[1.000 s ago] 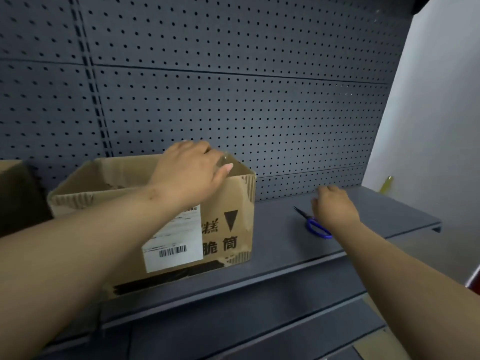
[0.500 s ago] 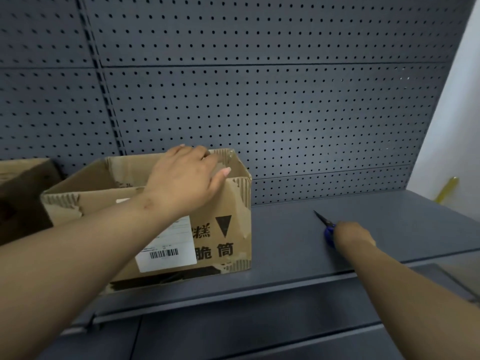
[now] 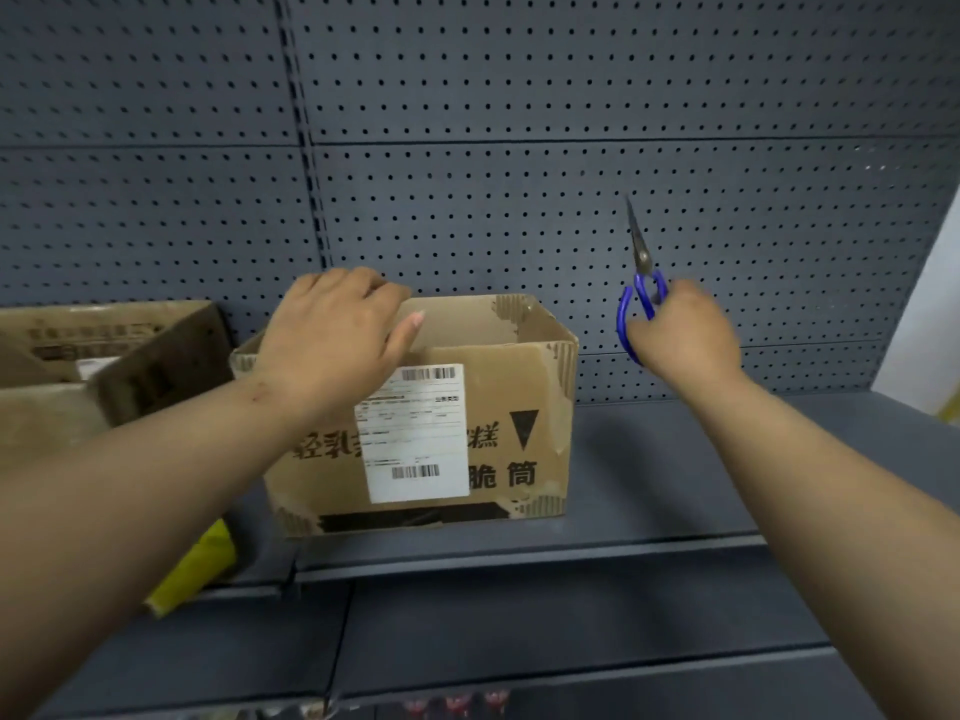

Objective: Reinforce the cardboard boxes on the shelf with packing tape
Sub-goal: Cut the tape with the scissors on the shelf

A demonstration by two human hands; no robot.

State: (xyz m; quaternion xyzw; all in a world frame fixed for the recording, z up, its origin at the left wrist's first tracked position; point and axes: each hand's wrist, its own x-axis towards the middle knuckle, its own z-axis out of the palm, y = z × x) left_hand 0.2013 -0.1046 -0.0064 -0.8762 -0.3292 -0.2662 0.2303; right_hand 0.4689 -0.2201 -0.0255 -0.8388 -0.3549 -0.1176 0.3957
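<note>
Head view: frayed cardboard box (image 3: pixel 519 387), blue-looped scissors (image 3: pixel 642 259)

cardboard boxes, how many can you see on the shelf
2. One box stands at centre under the left hand; a second box sits to its left, cut off by the frame edge, so more may lie beyond.

We find the box (image 3: pixel 540 392) to be matt brown cardboard, rough where torn, bearing a smooth white paper label (image 3: pixel 415 433). The scissors (image 3: pixel 642 272) combine dull metal blades with glossy blue plastic handles. Shelf (image 3: pixel 675 459) and pegboard (image 3: pixel 519 200) appear matt grey painted metal.
</note>
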